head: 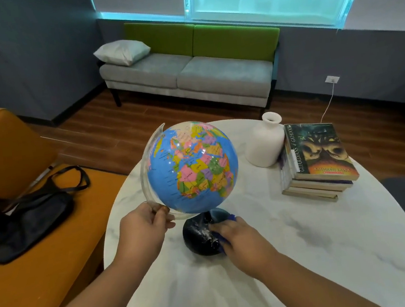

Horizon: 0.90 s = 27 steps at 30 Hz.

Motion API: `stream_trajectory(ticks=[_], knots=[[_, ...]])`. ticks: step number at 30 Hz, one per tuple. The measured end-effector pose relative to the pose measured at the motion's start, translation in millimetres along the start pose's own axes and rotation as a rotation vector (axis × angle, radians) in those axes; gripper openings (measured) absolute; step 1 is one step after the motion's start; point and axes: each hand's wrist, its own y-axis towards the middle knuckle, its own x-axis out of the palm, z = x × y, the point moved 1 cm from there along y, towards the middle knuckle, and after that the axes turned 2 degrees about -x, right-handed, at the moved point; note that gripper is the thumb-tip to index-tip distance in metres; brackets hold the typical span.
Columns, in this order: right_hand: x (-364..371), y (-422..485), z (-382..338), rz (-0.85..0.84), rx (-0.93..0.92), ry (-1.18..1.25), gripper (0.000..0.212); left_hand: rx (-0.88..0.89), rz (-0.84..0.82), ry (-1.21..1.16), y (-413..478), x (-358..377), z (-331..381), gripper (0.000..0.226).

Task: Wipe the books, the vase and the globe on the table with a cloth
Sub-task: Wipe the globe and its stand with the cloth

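Head view: there is one globe (pixel 193 166), one vase (pixel 265 144), one stack of books (pixel 319 156) with at least four in it, one cloth (pixel 223 241) and one table (pixel 307 255).

The left hand (pixel 144 224) pinches the lower end of the globe's clear arc (pixel 146 171) between thumb and curled fingers. The ball stands just above and to the right of that hand.

The right hand (pixel 240 237) holds the blue cloth with bent fingers and presses it against the right side of the globe's dark base (pixel 200 236). The base sits on the table between the two hands.

The vase and books stand touching each other, well beyond the right hand. A black bag (pixel 25 212) lies on an orange seat (pixel 36 295), far to the left of the left hand.
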Motion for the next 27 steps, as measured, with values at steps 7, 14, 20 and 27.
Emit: stream_trajectory(ticks=[7, 14, 20, 27], knots=[[-10, -2, 20, -0.007, 0.063, -0.038, 0.043, 0.005, -0.007, -0.033, 3, 1, -5, 0.016], [-9, -4, 15, 0.055, -0.001, -0.149, 0.049, 0.017, -0.030, -0.097, 18, 0, -1, 0.010], [-12, -2, 15, 0.120, -0.029, -0.114, 0.043, -0.108, -0.144, -0.165, 27, 7, -1, 0.004], [-24, 4, 12, 0.087, 0.059, 0.026, 0.044, -0.219, -0.256, -0.343, 29, 30, -3, 0.009]])
